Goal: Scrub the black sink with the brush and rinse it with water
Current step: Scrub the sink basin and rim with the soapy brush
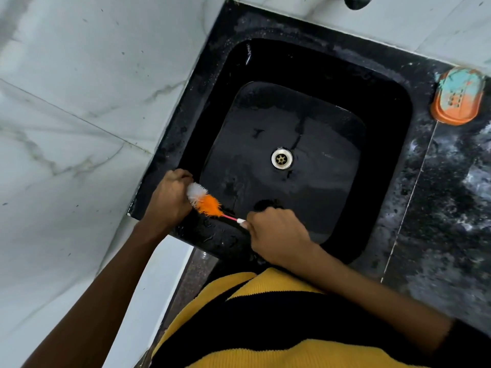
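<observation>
Sink (289,62), black and square with rounded corners, fills the middle of the head view, set in a dark speckled surface (438,208); one drain (282,158) sits near the centre of its wet floor.

At about 8 o'clock from the drain, the left hand (170,197) rests on the near-left rim, fingers curled over the edge beside the bristle head; whether they actually pinch the bristles cannot be told. Just right of it lies the one brush (206,200), a thin bottle-type brush with a white tuft, an orange tuft and a slim pink stem. Its long axis runs from 10 o'clock at the bristles to 4 o'clock at the handle end, lying along the near rim and not down on the sink floor. Further right, the right hand (276,235) has its fingers clamped around the handle end, the white tip showing just past the knuckles.

So the bristles lie to the left of the gripping hand, at its 10 o'clock, and the sink floor lies beyond both hands toward 1 o'clock. The right hand appears to drive the scrubbing; the left is nearer the bristles.

At 2 o'clock from the drain, one orange soap dish (457,98) sits on the surface. A dark tap (357,1) shows at 12 o'clock; no water visibly runs.
</observation>
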`<action>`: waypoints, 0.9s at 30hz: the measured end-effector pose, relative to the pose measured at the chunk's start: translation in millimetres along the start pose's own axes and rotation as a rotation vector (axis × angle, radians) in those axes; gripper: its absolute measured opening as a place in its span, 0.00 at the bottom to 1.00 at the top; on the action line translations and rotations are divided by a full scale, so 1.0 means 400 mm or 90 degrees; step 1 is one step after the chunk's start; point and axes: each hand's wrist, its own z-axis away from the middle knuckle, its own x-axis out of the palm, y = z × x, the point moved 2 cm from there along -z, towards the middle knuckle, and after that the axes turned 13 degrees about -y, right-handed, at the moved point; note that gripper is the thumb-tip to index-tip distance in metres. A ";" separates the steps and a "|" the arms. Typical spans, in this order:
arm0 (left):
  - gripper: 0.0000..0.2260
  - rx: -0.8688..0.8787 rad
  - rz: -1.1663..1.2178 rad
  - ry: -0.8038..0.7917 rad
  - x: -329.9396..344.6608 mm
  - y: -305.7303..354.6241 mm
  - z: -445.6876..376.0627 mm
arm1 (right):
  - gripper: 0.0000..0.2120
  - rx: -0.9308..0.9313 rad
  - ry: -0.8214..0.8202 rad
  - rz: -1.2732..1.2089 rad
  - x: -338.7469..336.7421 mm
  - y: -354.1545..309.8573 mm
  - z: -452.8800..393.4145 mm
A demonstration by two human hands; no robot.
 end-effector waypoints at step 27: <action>0.18 -0.036 0.100 0.041 -0.002 0.012 0.034 | 0.14 0.143 -0.010 -0.430 -0.098 -0.002 -0.250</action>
